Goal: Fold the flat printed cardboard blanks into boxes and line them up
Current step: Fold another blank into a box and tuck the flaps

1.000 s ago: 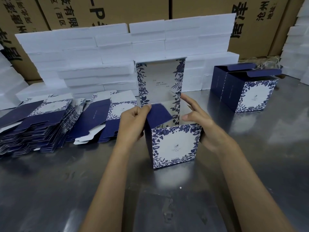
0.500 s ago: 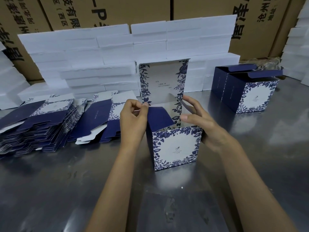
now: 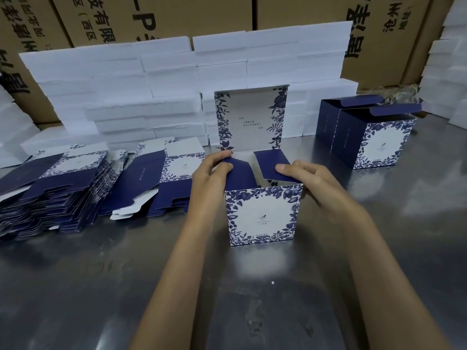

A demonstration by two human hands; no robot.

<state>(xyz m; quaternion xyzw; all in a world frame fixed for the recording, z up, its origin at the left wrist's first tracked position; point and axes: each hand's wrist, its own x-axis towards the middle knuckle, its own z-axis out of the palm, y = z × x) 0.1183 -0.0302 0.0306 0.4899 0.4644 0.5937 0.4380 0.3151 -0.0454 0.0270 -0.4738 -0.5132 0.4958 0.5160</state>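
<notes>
Two hands are shown at work on one upright printed box (image 3: pixel 262 215), which stands on the steel counter (image 3: pixel 75 286) at the centre of the frame. The box's tall lid panel (image 3: pixel 251 120) is raised vertically at the back, its printed inner face turned toward the camera. The left side flap (image 3: pixel 238 173), dark blue, is pinched between thumb and fingers of the left hand (image 3: pixel 209 173) and is tilted inward over the opening. The right side flap (image 3: pixel 274 165), also dark blue, is pressed down under the thumb of the right hand (image 3: pixel 305 180), whose remaining fingers are curled round the box's right upper edge. Between the two flaps a gap is left through which the box interior is seen.

At the left of the frame, stacks of flat blanks (image 3: pixel 58 188) are spread on the counter, with a further, smaller stack (image 3: pixel 161 183) just beside the left hand. At the right of the frame, two folded boxes (image 3: pixel 369 132) are set side by side, touching, their lids partly open. Behind the work area, white foam slabs (image 3: pixel 141 79) are piled in rows, and brown shipping cartons (image 3: pixel 202 13) with black printed characters are stacked along the top of the frame.
</notes>
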